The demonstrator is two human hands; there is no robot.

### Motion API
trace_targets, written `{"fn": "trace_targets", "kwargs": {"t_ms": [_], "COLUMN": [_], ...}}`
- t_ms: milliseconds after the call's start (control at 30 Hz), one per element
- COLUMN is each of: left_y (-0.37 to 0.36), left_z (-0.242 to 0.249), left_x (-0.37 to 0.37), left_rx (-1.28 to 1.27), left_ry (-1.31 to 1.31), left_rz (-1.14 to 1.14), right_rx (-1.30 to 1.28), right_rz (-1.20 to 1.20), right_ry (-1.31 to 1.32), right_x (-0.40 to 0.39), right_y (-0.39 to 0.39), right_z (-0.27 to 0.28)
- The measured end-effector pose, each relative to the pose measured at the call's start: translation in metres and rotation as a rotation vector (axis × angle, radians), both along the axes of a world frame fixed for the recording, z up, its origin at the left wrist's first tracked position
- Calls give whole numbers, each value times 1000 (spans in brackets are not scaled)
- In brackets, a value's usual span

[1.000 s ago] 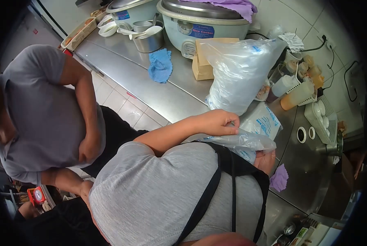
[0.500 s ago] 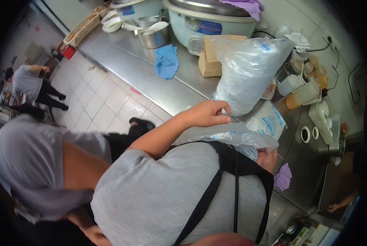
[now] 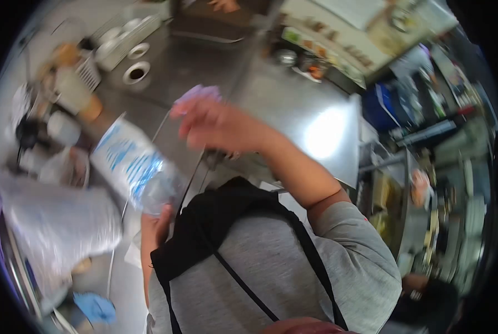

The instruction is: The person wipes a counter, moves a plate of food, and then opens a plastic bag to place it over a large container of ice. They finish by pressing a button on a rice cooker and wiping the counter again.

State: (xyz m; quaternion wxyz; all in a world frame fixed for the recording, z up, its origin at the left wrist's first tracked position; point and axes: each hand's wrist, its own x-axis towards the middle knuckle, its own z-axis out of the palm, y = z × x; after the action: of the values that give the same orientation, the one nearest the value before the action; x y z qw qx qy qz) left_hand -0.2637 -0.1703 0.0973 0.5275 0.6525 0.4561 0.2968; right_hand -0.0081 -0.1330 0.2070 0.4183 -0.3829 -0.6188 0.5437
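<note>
My left hand point(image 3: 156, 225) is closed on a crumpled clear plastic bag point(image 3: 163, 186), beside a white packet with blue print point(image 3: 127, 161) on the metal counter. My right hand point(image 3: 213, 128) is raised over the counter and blurred, its loosely bent fingers apart with no object visible between them. Just behind its fingers lies a purple cloth point(image 3: 201, 94). A large bulging clear plastic bag point(image 3: 65, 222) stands at the left, with a blue cloth point(image 3: 95, 307) below it.
Bottles point(image 3: 74, 92), a rack of white dishes point(image 3: 127, 36) and two white round dishes stand at the upper left. A metal bowl point(image 3: 286, 57) and food containers are at the top. Crowded shelves line the right; a person in black point(image 3: 427, 306) is at lower right.
The view has swung round to the right. My left hand has come onto the clear bag, while my right hand has left the plastic and risen over the counter.
</note>
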Motion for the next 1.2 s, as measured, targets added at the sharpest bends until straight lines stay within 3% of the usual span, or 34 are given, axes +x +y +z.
{"fn": "trace_targets", "kwargs": {"t_ms": [33, 100, 133, 167, 200, 300, 400, 467, 533, 600, 633, 700, 800, 967, 1100, 1200], "left_y": [11, 37, 47, 61, 69, 83, 90, 85, 86, 88, 89, 87, 86, 94, 104, 103], "left_z": [5, -9, -19, -35, -53, -111, -121, -118, -113, -113, -114, -118, -118, -121, -128, -139], "left_x": [8, 15, 18, 20, 23, 15, 19, 25, 17, 20, 22, 23, 30, 44, 40, 41], "left_rx": [-8, 136, 70, 5, -73, 148, 92, 20, 18, 63, 105, 179, 308, 383, 407, 388], "left_ry": [-8, -59, -115, -220, -305, 77, -123, -248, -228, -120, -102, -59, 107, 269, 310, 316], "left_rz": [5, -54, -38, -53, -52, 128, 250, 225, 233, 248, 283, 353, 415, 600, 641, 691], "right_rx": [61, 291, 419, 619, 680, 988, 1148, 1039, 562, -224, -486, -621, -330, 137, 342, 521], "right_rz": [-203, -613, -740, -849, -957, -1294, -1645, -1778, -1777, -1465, -1310, -1318, -1743, -2158, -2213, -2038], "right_ry": [72, -36, -110, -277, -1003, -987, -1077, -1232, -1381, -1413, -1352, -1298, -1307, -1309, -1138, -693], "right_x": [24, 51, 55, 55, 73, 94, 103, 107, 132, 156, 160, 176, 214, 253, 302, 356], "right_y": [-4, -32, -53, -72, -102, -191, -304, -343, -359, -370, -376, -402, -465, -561, -600, -603], "right_z": [18, 90, 126, 158, 196, 280, 332, 304, 224, 129, 89, 81, 148, 259, 294, 286]}}
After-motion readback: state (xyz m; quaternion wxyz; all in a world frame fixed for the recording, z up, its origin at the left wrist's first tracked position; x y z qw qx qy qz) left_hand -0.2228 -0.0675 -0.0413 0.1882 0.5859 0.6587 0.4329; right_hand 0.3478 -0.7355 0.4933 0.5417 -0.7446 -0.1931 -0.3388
